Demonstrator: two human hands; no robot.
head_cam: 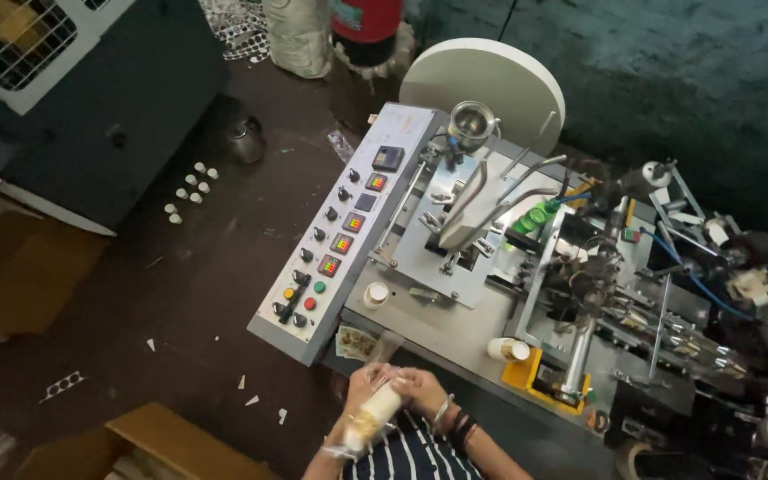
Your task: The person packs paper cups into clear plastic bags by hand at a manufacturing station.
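Note:
Both my hands are close to my chest at the bottom of the head view, over a striped sleeve. My left hand [359, 384] and my right hand [421, 388] together grip a stack of white paper cups [375, 414] wrapped in clear plastic, tilted down to the left. Bangles circle my right wrist. Just beyond my hands stands a grey cup-forming machine [455, 320].
The machine's slanted control panel [340, 233] carries knobs, small displays and coloured buttons. Single paper cups [376, 293] [508, 349] rest on the machine top. A large white paper roll [482, 82] sits behind. Cardboard boxes [162, 444] and small white cups [190, 190] lie on the dark floor.

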